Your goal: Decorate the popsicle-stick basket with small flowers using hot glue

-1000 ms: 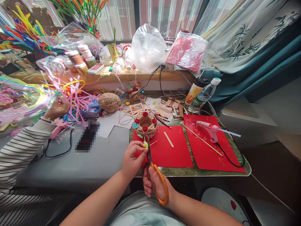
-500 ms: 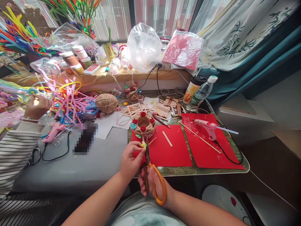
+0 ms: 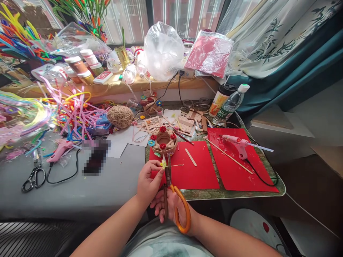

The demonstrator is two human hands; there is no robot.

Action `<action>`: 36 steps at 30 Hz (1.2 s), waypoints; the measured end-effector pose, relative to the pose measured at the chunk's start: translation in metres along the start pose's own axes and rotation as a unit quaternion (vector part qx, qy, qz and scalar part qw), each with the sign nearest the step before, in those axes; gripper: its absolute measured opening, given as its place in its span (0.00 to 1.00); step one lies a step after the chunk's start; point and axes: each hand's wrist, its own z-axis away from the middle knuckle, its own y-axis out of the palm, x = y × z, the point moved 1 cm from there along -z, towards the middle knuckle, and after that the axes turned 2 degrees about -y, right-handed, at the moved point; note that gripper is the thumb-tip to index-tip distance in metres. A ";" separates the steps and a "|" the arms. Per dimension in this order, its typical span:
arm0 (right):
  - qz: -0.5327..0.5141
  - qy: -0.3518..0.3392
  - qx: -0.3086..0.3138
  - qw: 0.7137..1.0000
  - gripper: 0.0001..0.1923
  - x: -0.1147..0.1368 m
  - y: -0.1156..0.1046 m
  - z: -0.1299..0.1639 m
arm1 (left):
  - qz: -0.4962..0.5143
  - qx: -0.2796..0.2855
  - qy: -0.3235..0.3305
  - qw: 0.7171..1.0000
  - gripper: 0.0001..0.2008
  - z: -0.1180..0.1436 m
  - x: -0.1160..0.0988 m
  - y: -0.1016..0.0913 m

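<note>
So the left hand [image 3: 147, 182] is pinching a tiny yellow flower [image 3: 163, 164] between its fingertips, holding it just above the near edge of the red sheet [image 3: 193, 171], right in front of the little twine basket [image 3: 164, 141]. The right hand [image 3: 174, 210] is wrapped through the orange handles of the scissors [image 3: 173, 198], blades pointing up and sitting right beside the flower. If it's trimming that's going on, I'd say keep the flower pinched close to the cut and snip with the blade tips only, since it's so small. The flower is looking pale yellow, crumpled and petal-like, with a thin stem or thread trailing off to the right. A pink glue gun [image 3: 237, 143] is lying further out on the bench [image 3: 107, 192].
</note>
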 end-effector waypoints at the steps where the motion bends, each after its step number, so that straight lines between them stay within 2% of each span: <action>1: 0.000 0.002 -0.003 1.000 0.42 0.001 0.000 0.000 | -0.002 0.001 -0.005 1.000 0.07 0.000 0.000 0.000; 9: 0.004 0.013 -0.013 1.000 0.43 0.003 0.001 0.002 | 0.006 0.015 -0.011 1.000 0.07 -0.002 -0.005 0.000; 24: -0.007 0.022 -0.043 0.999 0.41 0.003 0.004 0.001 | 0.008 0.009 -0.015 1.000 0.08 -0.001 0.000 0.000; 30: -0.025 0.046 -0.068 0.996 0.39 0.004 0.006 -0.003 | -0.005 0.015 -0.010 1.000 0.08 -0.002 -0.003 0.002; 36: -0.023 0.049 -0.065 0.996 0.36 0.004 0.007 -0.004 | -0.019 0.021 0.009 1.000 0.06 -0.003 -0.003 0.002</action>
